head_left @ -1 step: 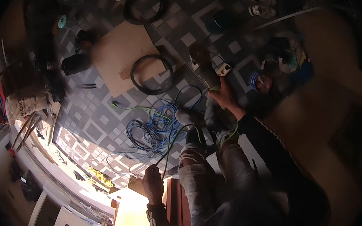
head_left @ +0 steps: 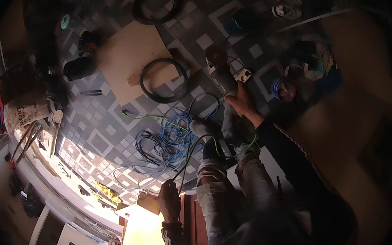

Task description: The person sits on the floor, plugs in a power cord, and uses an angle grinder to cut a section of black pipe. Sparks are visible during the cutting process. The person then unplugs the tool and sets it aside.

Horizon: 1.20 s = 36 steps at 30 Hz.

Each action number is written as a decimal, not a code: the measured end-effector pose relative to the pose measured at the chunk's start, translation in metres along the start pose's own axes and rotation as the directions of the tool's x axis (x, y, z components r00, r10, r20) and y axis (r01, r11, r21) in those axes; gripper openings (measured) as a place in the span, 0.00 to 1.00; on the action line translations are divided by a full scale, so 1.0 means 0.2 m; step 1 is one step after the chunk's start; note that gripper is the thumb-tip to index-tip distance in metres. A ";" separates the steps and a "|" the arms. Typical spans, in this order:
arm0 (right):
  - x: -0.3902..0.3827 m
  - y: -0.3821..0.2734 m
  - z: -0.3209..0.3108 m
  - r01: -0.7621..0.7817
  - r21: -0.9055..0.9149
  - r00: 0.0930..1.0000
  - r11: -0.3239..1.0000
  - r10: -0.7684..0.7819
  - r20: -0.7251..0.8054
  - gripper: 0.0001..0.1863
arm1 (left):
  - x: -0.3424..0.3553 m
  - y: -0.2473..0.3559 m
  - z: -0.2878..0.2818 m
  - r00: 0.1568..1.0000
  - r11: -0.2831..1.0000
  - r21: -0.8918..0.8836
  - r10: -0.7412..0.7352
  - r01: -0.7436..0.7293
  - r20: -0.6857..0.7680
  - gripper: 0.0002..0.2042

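My right hand (head_left: 240, 101) grips an angle grinder (head_left: 224, 77) with a brown disc (head_left: 216, 54), held out over my feet. A green cord (head_left: 217, 151) loops down from near it across my legs. My left hand (head_left: 169, 198), low at centre-left, is closed on a dark cable (head_left: 184, 164). Beyond it on the patterned tile floor (head_left: 111, 126) lies a tangle of blue cables (head_left: 156, 147). My socked feet (head_left: 201, 126) are beside that tangle. A white power strip (head_left: 244, 76) shows just past the grinder.
A board (head_left: 127, 48) carries a black coil (head_left: 165, 97); another coil (head_left: 158, 20) lies beyond. Pliers (head_left: 91, 93), sacks (head_left: 27, 112) and dark bags (head_left: 80, 67) are at the left. Shoes (head_left: 284, 12), a bucket (head_left: 238, 24), a round tub (head_left: 283, 90) and assorted items (head_left: 315, 63) are at the right.
My left hand has shifted slightly to the right with the cable. My right hand and the grinder stay almost in place; the view has moved very slightly.
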State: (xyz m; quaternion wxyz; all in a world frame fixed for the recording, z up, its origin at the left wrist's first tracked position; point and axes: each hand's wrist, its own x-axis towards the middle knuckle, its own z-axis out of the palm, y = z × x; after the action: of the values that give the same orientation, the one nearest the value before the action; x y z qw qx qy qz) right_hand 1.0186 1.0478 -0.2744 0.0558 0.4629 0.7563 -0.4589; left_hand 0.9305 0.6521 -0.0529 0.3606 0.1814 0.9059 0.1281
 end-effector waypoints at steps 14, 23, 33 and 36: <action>1.30 0.88 1.29 0.009 -0.269 0.986 0.963 -0.053 -0.156 0.42 | 0.45 -0.45 0.98 0.985 0.984 -0.055 -0.164 0.167 0.051 0.13; 1.47 1.01 1.44 0.181 -0.040 0.962 0.983 -0.185 -0.201 0.47 | 0.53 -0.42 1.15 0.980 0.930 -0.312 -0.198 0.195 0.023 0.14; 0.01 0.53 0.81 -0.253 0.655 0.734 0.712 -0.299 0.610 0.34 | 0.90 0.21 1.01 0.852 -0.135 -0.952 -0.425 0.273 0.305 0.14; -0.44 0.44 0.66 -0.291 0.687 0.650 0.666 -0.389 0.653 0.25 | 0.98 0.39 0.94 0.895 -0.485 -0.872 -0.358 0.063 0.264 0.11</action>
State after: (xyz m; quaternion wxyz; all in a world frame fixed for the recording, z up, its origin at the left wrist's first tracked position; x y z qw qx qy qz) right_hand 1.0895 0.9057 -0.3608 0.1584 0.1840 0.4177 -0.8755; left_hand 0.9476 0.8245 -0.2758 0.2787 -0.4131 0.4156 0.7609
